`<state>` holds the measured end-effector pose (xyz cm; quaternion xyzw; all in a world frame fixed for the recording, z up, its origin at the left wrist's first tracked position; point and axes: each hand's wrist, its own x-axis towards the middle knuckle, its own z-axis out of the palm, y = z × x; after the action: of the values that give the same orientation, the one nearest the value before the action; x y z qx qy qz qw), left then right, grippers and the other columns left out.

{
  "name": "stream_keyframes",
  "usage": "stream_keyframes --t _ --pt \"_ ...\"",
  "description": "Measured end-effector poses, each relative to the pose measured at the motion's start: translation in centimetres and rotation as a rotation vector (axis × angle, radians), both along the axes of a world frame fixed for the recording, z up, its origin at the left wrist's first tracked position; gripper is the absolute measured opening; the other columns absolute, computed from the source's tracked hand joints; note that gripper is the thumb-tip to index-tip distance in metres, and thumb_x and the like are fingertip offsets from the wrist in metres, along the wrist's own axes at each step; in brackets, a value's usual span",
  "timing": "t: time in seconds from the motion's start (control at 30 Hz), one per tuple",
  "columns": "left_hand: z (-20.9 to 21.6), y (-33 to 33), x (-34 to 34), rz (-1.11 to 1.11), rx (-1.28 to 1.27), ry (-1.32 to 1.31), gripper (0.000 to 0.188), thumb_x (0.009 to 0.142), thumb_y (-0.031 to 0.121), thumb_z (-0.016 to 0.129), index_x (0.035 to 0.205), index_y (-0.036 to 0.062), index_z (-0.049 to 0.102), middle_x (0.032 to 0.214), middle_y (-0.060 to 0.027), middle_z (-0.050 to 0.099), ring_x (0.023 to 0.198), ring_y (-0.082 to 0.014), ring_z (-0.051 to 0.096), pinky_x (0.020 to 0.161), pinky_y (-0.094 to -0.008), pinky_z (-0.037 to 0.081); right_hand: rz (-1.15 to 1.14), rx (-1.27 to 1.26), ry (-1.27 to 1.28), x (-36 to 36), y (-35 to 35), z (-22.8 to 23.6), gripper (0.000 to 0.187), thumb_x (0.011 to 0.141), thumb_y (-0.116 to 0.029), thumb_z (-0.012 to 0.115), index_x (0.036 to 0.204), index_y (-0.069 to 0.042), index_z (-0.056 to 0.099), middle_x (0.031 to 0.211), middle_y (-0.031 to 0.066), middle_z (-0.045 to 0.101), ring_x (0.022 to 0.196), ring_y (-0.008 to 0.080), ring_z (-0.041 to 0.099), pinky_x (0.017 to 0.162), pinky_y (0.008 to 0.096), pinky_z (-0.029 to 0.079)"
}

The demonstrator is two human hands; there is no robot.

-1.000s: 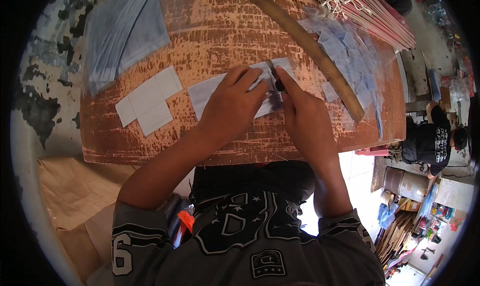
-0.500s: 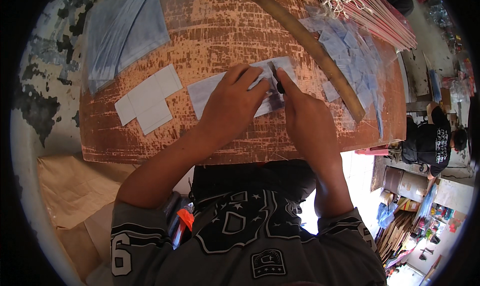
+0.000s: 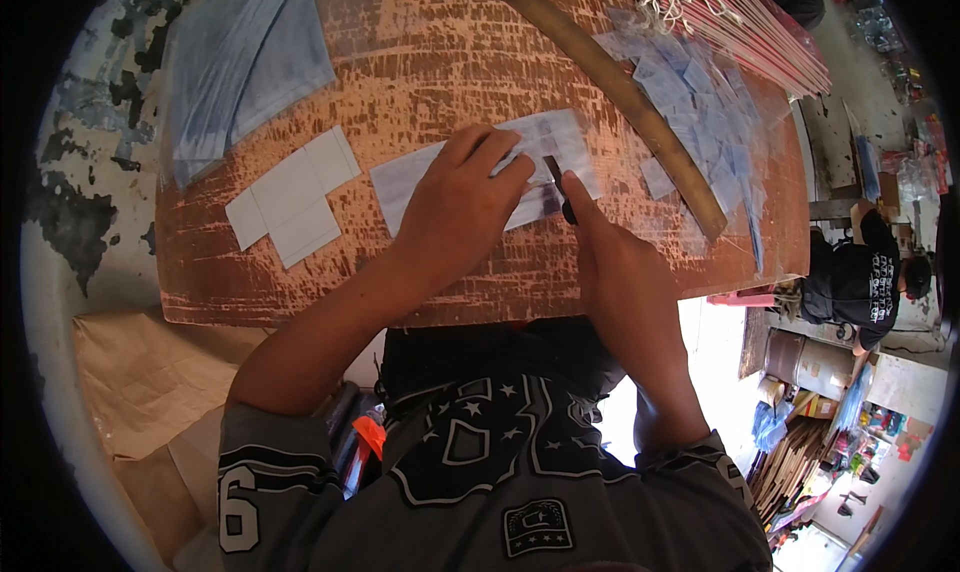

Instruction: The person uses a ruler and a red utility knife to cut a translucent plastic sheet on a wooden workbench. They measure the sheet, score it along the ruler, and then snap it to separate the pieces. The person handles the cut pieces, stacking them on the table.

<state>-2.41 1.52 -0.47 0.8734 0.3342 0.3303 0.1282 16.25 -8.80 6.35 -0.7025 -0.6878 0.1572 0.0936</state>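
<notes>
A translucent whitish plastic sheet (image 3: pixel 555 132) lies on the worn table in front of me. My left hand (image 3: pixel 462 194) rests on its middle, fingers bent and apart, pressing it against the tabletop. Parts of the sheet are hidden beneath that hand. In my right hand (image 3: pixel 612 247) is a slim dark cutter knife (image 3: pixel 556 177), its blade tilted over the sheet's right part with my index finger stretched along it. Whether the blade touches the plastic I cannot tell. Left of the sheet lies a white cut card piece (image 3: pixel 290 197) with a notched outline.
A long brown strip (image 3: pixel 620 92) slants along the right, beside scattered clear plastic pieces (image 3: pixel 700 112). Pink sticks with white strings (image 3: pixel 760 32) lie at the far right corner. Large bluish plastic sheets (image 3: pixel 260 62) are stacked far left. A person (image 3: pixel 855 282) in black is off to the right.
My right hand with the cutter knife has moved slightly nearer to me and rightward along the sheet. My left hand has stayed in about the same place on the sheet.
</notes>
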Motion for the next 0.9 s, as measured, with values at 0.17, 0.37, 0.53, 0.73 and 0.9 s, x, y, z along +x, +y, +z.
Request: stream_keyframes --t 0.17,0.37,0.53,0.73,0.9 --pt "0.0 0.0 0.0 0.001 0.008 0.007 0.023 0.096 0.010 0.077 0.116 -0.0009 0.072 0.129 -0.0165 0.067 0.126 -0.0381 0.062 0.103 -0.0473 0.056 0.013 0.037 -0.008 0.3 -1.6 0.0 0.071 0.097 -0.002 0.063 0.165 -0.019 0.047 0.086 0.0200 0.072 0.071 0.0403 0.074 0.064 0.0533 0.058" --pt "-0.1 0.1 0.0 -0.001 0.010 0.028 0.022 0.097 0.011 0.076 0.116 -0.0004 0.072 0.130 -0.0163 0.067 0.126 -0.0382 0.061 0.105 -0.0474 0.055 0.029 0.052 -0.009 0.4 -2.4 -0.2 0.077 0.095 -0.001 0.064 0.167 -0.019 0.045 0.084 0.0185 0.070 0.069 0.0391 0.074 0.064 0.0514 0.059" --pt "-0.1 0.1 0.0 -0.009 -0.012 0.018 0.021 0.098 0.012 0.075 0.115 -0.0002 0.072 0.131 -0.0166 0.067 0.126 -0.0383 0.061 0.105 -0.0475 0.054 0.012 0.010 -0.029 0.3 -3.0 -0.1 0.079 0.095 -0.001 0.063 0.169 -0.021 0.042 0.087 0.0178 0.072 0.070 0.0394 0.074 0.066 0.0534 0.059" --pt "-0.2 0.1 0.0 -0.010 -0.001 0.034 0.021 0.097 0.011 0.075 0.115 -0.0001 0.072 0.131 -0.0165 0.067 0.127 -0.0382 0.061 0.106 -0.0477 0.054 -0.016 -0.023 -0.046 0.4 -4.5 0.0 0.078 0.097 -0.002 0.061 0.170 -0.024 0.042 0.090 0.0161 0.073 0.070 0.0378 0.075 0.071 0.0551 0.059" --pt "-0.3 0.0 0.0 -0.004 0.002 0.029 0.022 0.096 0.010 0.076 0.116 0.0003 0.072 0.130 -0.0162 0.067 0.127 -0.0379 0.061 0.106 -0.0480 0.055 -0.004 -0.024 -0.076 0.3 -5.0 0.1 0.080 0.097 -0.002 0.060 0.171 -0.023 0.040 0.088 0.0143 0.072 0.069 0.0348 0.074 0.069 0.0511 0.059"
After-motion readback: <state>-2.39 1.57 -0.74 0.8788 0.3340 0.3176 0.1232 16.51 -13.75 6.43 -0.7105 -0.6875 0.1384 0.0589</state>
